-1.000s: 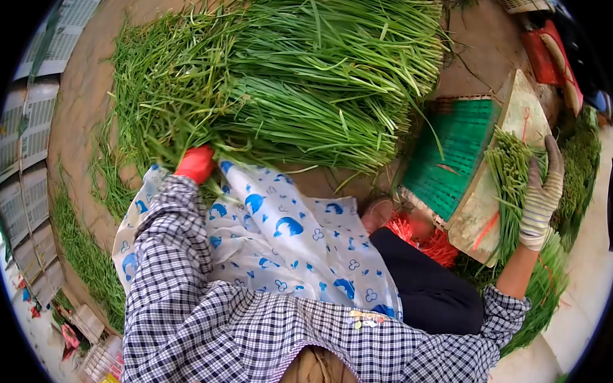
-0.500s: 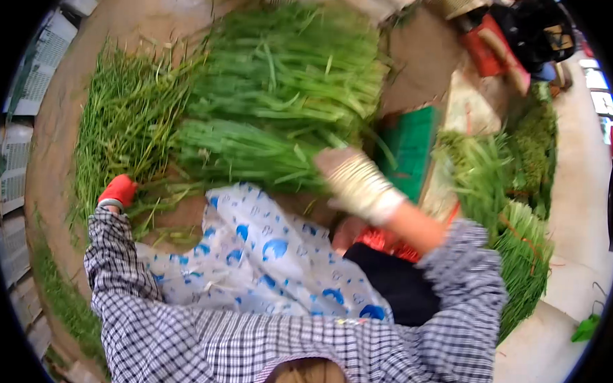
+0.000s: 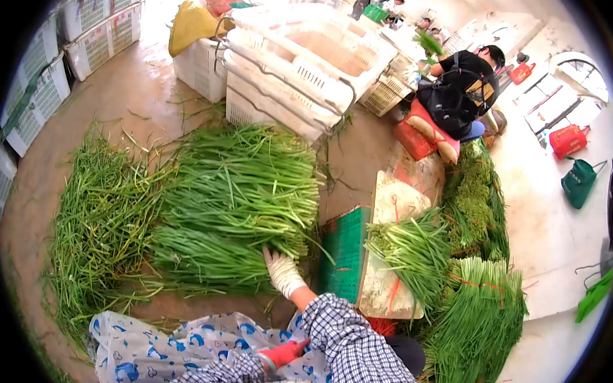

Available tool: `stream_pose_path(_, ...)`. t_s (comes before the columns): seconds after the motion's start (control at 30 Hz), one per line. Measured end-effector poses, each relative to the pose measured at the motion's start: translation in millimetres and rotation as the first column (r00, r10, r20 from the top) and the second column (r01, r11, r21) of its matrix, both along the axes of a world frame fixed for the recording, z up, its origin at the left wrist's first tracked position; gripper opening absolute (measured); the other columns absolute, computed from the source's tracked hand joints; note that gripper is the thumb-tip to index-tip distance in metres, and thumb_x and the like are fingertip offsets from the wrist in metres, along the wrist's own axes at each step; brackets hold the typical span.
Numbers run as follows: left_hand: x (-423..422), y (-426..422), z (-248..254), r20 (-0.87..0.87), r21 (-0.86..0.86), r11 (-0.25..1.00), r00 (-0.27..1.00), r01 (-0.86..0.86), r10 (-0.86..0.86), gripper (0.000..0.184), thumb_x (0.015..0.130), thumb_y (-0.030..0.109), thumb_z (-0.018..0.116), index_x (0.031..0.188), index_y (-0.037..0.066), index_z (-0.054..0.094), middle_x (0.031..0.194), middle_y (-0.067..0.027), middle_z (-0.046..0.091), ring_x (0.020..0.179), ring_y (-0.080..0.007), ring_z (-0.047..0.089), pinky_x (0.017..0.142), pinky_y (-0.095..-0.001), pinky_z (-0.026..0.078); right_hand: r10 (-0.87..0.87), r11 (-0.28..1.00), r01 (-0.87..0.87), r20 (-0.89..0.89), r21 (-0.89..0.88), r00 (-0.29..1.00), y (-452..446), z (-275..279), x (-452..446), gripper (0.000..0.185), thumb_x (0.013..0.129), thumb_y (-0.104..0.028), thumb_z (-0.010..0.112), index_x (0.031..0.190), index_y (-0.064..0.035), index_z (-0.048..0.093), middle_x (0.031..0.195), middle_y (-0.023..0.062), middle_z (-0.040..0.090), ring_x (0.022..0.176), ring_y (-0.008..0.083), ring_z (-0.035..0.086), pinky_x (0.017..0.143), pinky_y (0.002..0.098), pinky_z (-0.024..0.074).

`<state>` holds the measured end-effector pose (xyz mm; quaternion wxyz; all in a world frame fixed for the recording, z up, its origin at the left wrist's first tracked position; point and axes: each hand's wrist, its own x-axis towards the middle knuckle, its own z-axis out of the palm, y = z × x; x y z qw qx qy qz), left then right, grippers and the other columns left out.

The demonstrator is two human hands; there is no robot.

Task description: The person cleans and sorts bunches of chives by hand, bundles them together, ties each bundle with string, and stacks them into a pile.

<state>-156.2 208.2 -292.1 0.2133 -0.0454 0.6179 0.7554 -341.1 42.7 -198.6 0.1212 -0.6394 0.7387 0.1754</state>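
Note:
A wide pile of loose garlic chives (image 3: 239, 196) lies on the floor in front of me, cut ends to the right. My right hand (image 3: 283, 272), in a whitish glove, rests at the pile's near right corner, fingers stretched against the stalks and apart. In a red glove, my left hand (image 3: 284, 353) hovers low over the white apron (image 3: 128, 361) with blue prints; its fingers point right, and I see nothing in them. A bunch of chives (image 3: 412, 246) lies on a pale board (image 3: 377, 288) beside a green crate (image 3: 345, 253).
Looser, tangled greens (image 3: 99, 231) cover the floor at left. Tied bundles (image 3: 481, 312) are stacked on the right. White plastic crates (image 3: 276, 89) stand behind the pile, others (image 3: 43, 108) at far left. A person in black (image 3: 465, 85) sits at upper right.
The view has tilted up, showing the crates and the seated person. My left hand has moved from the greens at left to my apron. My right hand has settled against the pile's cut ends.

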Motion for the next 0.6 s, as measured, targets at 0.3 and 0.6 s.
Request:
stream_pose_path(0.3,91.4,-44.1,-52.2,0.178,-0.404,0.914,0.977,-0.036,0.116,0.054,0.090,0.038,0.056,0.132,0.006,0.052,0.124,-0.0217,0.059,0.114,-0.0373,0.057,0.096,-0.0417,0.046,-0.080,0.996,0.071,0.194,0.053,0.978,-12.3,15.9,-4.2,0.103,0.067,-0.015,0.078,0.150,-0.0014,0.018,0.116,0.0258,0.058,0.099,0.0356,0.063,0.084,0.0417,0.0517)
stream_pose_path(0.6,0.3,-152.1,72.9,-0.348,-0.681,0.120,0.464,-0.722,0.815,0.045,0.083,0.027,0.062,0.122,0.005,0.057,0.102,-0.0144,0.068,0.091,-0.0323,0.066,0.079,-0.0401,0.053,-0.219,0.949,0.098,0.402,0.300,0.889,-48.0,64.6,-14.0,0.106,0.064,-0.023,0.077,0.147,0.0077,0.018,0.106,0.0280,0.065,0.099,0.0361,0.064,0.083,0.0392,0.0521)
